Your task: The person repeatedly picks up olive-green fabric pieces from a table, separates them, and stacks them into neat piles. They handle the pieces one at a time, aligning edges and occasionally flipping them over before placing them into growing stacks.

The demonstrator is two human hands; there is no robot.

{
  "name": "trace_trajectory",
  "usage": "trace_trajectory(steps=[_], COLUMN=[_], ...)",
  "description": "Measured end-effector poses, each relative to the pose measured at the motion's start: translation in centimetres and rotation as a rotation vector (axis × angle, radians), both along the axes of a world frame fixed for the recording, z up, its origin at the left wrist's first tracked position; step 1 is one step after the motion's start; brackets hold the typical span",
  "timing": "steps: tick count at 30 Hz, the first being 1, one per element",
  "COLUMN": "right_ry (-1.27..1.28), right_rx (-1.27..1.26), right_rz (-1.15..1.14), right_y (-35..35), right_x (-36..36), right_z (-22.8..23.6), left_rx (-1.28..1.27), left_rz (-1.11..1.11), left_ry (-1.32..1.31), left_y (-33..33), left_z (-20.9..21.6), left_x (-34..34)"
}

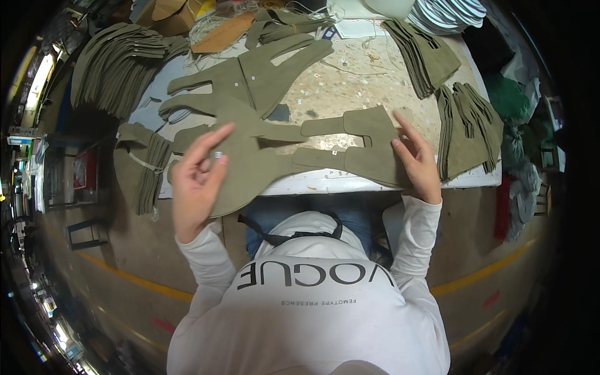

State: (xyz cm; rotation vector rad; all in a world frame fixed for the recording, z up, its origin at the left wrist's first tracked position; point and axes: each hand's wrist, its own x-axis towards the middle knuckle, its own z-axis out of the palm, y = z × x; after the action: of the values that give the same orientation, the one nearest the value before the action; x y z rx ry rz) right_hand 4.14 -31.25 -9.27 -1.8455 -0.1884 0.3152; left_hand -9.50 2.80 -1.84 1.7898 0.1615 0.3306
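A large olive-green cut piece of soft sheet material lies across the table's near edge, with its two prongs pointing right. My left hand is over its left side, slightly blurred, thumb and forefinger apart and the other fingers curled. To the right, a smaller two-pronged olive piece has its prongs meeting those of the large piece. My right hand is at its right edge, fingers stretched and thumb tip against or just over it; whether they touch I cannot tell. Neither hand visibly grips anything.
Further pronged olive pieces lie flat beyond. Stacks of olive pieces stand at the far left, near left, far right and right. A brown piece and white pads lie at the back of the table.
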Motion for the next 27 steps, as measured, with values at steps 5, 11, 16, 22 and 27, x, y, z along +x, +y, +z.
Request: trace_trajectory(steps=[5,11,16,22,27], right_ry=[-0.341,-0.267,-0.398,-0.257,-0.325], right_rx=[-0.346,-0.281,-0.225,-0.231,-0.155], right_rz=[-0.046,-0.139,-0.138,-0.124,-0.109], right_y=[0.0,0.7,0.5,0.4,1.2], right_x=[-1.5,-2.6,-2.3,-2.6,-3.2], right_z=[-0.5,-1.1,-2.0,-1.2,-0.5], left_rx=[-0.01,0.14,0.013,0.09,0.082], left_rz=[-0.1,-0.392,-0.457,-0.284,-0.242], left_ry=[-0.008,-0.151,-0.207,0.186,0.25], left_y=[-1.4,-6.6,-8.5,-5.6,-4.0], left_z=[3.7,4.4,2.9,-3.0,-6.0], left_x=[1.2,5.8,6.8,5.7,3.9])
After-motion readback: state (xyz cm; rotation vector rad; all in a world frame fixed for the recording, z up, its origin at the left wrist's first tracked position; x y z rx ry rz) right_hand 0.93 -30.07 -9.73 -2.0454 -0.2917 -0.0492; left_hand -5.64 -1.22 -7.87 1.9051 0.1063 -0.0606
